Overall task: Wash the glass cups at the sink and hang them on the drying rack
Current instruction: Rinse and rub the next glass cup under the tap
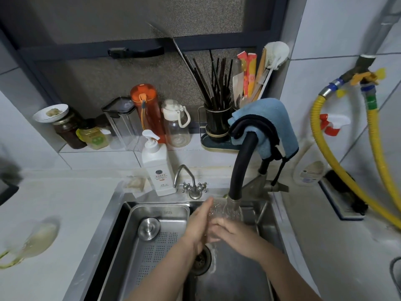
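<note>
A clear, ribbed glass cup (225,210) is held directly under the spout of the black curved faucet hose (240,168), above the stainless steel sink (269,216), with water running over it and down toward the round drain (202,260) below the faucet. The left hand (200,222) lies along the cup's left side, fingers fairly straight and pressed against the glass; the right hand (232,232) wraps it from below and the right, fingers curled round the wall, so this grip is closed on the cup. Blur and water hide the rim, but the cup's long axis appears to tilt up and away from the person, one end toward the spout; which end is the mouth cannot be told. Wet glass will likely be slippery, rigid, light and breakable against steel, so a full wrap round the ribbed body looks safer than pinching the rim. No drying rack is visible near the faucet.
</note>
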